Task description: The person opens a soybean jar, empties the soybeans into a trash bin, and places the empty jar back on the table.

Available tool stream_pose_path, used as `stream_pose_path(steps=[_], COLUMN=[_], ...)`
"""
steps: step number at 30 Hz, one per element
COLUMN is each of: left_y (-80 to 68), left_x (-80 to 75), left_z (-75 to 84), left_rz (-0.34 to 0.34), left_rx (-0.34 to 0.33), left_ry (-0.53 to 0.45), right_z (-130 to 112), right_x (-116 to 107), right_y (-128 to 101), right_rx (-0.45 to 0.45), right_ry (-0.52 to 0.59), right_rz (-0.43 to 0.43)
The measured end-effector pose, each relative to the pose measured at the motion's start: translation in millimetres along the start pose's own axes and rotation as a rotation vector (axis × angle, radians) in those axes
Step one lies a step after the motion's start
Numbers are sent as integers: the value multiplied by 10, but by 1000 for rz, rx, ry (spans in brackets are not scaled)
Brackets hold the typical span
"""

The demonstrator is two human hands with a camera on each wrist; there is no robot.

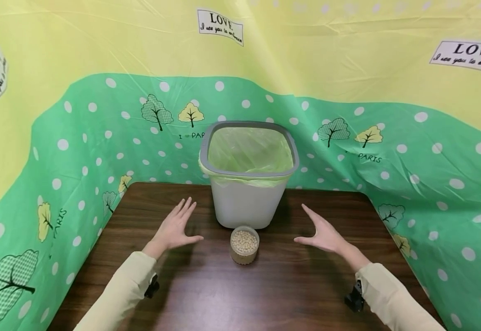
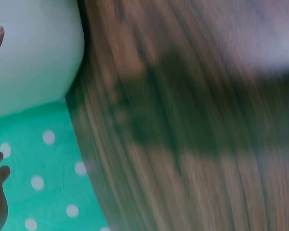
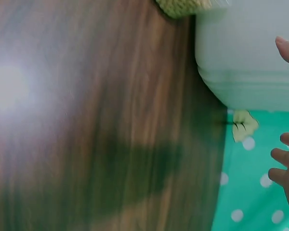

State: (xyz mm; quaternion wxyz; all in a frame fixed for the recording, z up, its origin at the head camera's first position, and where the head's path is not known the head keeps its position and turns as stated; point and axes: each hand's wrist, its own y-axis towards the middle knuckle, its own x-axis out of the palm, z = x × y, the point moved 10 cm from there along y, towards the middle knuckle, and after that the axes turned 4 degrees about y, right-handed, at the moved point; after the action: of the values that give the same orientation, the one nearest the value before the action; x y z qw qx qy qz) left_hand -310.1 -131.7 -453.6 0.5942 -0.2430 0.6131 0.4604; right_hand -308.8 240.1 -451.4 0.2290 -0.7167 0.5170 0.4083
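Jar (image 1: 244, 245) of small pale beans, clear plastic, lidless as far as the head view shows, stands upright at lower centre of the frame on the dark wood table (image 1: 223, 294). Just behind it, touching or nearly so, a white bin (image 1: 246, 202) with grey rim and green liner bag; nothing stands between the jar and either hand. Green dotted cloth (image 1: 79, 151) with tree prints walls the table on three sides, yellow cloth above with LOVE labels. Left hand (image 1: 175, 228) sits left of the jar, fingers straight and spread, thumb pointing toward the jar, holding nothing, near but apart from jar and bin. Right hand (image 1: 322, 231) mirrors it right of the jar, fingers straight, thumb inward, holding nothing, also apart. Jar lies between the two hands, slightly lower in frame than both. Wrist views blurred: left wrist shows bin wall (image 2: 33, 57) at upper left, tabletop, dotted cloth; right wrist shows bin at upper right, jar edge (image 3: 183, 6) at top, fingertips (image 3: 284, 166) at right edge.
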Motion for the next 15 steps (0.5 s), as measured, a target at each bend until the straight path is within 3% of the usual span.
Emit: stream_pose_path(steps=[8, 15], left_y=[33, 94], left_x=[65, 285], left_z=[476, 644], left_rz=[85, 29], left_rx=[94, 22], left_ry=[-192, -335], right_z=[-144, -281], right_x=[333, 662], right_y=[-11, 1], right_rx=[-46, -65], right_ry=[208, 314], right_rz=[54, 60])
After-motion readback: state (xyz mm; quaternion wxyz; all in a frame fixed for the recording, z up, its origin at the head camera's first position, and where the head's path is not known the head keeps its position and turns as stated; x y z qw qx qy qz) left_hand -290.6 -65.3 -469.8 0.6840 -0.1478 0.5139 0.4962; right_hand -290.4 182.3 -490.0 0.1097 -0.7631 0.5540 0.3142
